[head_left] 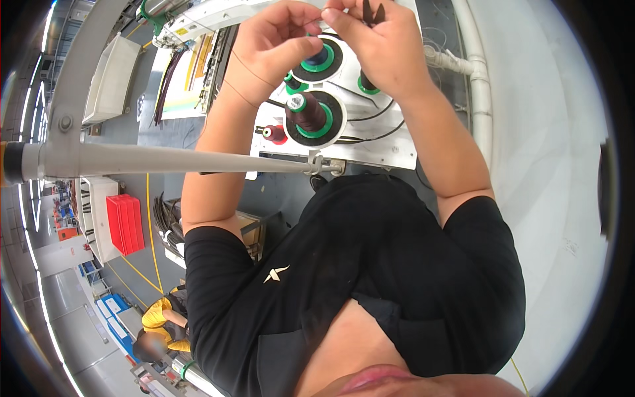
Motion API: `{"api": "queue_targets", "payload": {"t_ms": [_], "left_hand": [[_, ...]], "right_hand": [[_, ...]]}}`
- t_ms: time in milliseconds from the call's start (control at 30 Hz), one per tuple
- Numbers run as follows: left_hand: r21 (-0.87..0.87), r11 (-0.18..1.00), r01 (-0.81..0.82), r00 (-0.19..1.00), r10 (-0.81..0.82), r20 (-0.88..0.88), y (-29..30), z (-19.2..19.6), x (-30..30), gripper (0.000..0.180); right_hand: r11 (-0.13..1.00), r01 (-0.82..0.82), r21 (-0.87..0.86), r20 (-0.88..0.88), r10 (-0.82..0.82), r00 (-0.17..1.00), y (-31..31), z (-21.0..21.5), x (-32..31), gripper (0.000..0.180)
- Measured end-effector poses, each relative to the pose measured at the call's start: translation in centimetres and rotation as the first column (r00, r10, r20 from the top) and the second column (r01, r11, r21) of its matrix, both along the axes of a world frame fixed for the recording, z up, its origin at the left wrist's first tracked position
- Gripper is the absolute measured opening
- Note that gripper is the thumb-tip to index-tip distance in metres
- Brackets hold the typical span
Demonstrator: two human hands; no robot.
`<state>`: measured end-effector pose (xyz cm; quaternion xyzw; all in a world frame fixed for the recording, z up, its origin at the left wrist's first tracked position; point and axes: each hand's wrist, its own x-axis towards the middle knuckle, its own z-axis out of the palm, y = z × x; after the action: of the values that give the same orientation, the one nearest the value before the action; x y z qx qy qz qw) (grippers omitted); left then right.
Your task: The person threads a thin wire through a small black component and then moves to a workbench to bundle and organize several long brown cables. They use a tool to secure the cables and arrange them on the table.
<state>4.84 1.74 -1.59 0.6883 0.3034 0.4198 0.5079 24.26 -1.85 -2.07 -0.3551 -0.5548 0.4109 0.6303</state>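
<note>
Both my hands are raised at the top of the view, their fingertips almost meeting above the thread stand. A thin dark thread (313,20) runs between them, pinched at the fingertips of my left hand (274,46) and my right hand (387,49). Dark thread snips (373,12) stick out from my right hand, blades pointing up. Brownish thread also lies across my left wrist and forearm. Below the hands stand a blue thread cone (317,55), partly covered, and a large brown thread cone (308,113), each on a round black pad with a green base.
A small red spool (273,133) and a small dark spool (291,81) stand on the white machine table (387,149). A pale metal bar (192,159) crosses in front. White pipes (481,99) run along the right. Red crates (126,223) and a person in yellow (157,317) are at left.
</note>
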Motion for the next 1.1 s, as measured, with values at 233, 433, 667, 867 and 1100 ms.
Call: {"api": "queue_targets", "payload": {"t_ms": [233,433,667,867,1100], "left_hand": [[0.162,0.975,-0.151,0.979,0.17,-0.115,-1.2,-0.5,1.3,0.023],[0.098,0.978,-0.184,0.969,0.197,-0.15,-0.9,-0.1,0.4,0.017],[-0.016,0.992,0.125,0.985,-0.126,-0.121,-0.6,0.7,-0.5,0.015],[-0.139,0.975,0.175,0.959,-0.201,-0.198,-1.0,1.0,0.0,0.014],[0.018,0.999,0.036,0.973,-0.031,-0.227,-1.4,0.3,0.3,0.01]], "right_hand": [[0.994,0.09,0.066,0.155,-0.099,0.983,-0.5,0.2,0.2,0.009],[0.998,-0.039,-0.043,0.216,0.047,0.975,-0.6,0.7,1.0,0.011],[0.989,-0.149,-0.016,0.504,0.136,0.853,-0.4,0.8,3.7,0.008],[0.876,-0.225,0.426,0.551,-0.054,0.833,1.0,0.2,3.5,0.007],[0.81,0.289,0.51,0.32,-0.491,0.81,-0.5,0.1,2.5,0.009]]}}
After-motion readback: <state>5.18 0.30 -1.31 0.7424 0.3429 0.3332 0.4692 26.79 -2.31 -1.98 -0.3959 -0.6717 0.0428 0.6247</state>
